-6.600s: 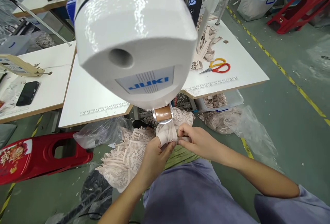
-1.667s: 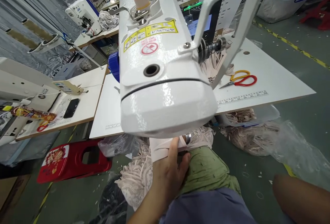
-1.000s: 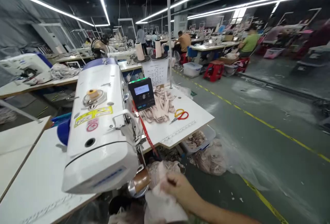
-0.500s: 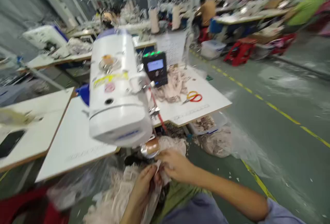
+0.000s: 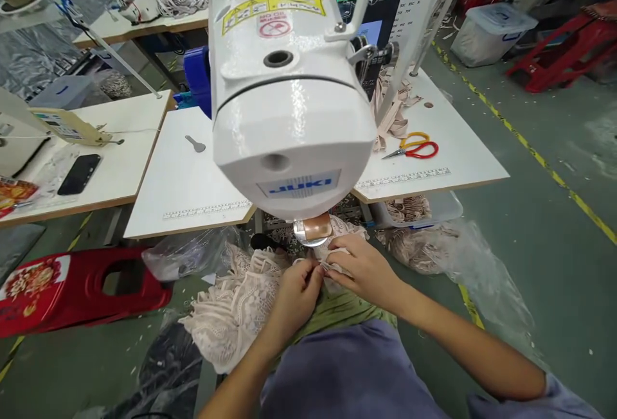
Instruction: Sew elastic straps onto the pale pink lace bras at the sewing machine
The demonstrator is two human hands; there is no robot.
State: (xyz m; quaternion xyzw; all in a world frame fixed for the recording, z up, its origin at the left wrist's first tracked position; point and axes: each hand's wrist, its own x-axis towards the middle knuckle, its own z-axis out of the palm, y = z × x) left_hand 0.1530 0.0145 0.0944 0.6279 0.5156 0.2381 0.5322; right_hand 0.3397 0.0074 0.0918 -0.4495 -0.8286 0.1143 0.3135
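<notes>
A white sewing machine point(image 5: 294, 123) fills the upper middle, its round metal-edged work end point(image 5: 313, 229) just beyond my hands. My left hand point(image 5: 301, 287) is closed, pinching the edge of a pale lace piece point(image 5: 344, 229). From the right, my right hand point(image 5: 364, 268) holds the same piece, fingers bent over it close to my left fingertips. The lace spreads beside the machine's work end and above my lap. To the left of my left hand lies a heap of cream lace garments point(image 5: 241, 306).
Red and yellow scissors point(image 5: 417, 148) and beige straps point(image 5: 395, 110) lie on the right tabletop point(image 5: 463, 162). A phone point(image 5: 80, 173) rests at far left. Below are a red stool point(image 5: 87, 290), a plastic bin point(image 5: 443, 207) and bagged pieces point(image 5: 424, 249).
The view has tilted down and come closer to the machine. Both hands remain at the lace; my right hand's fingers are more spread over it.
</notes>
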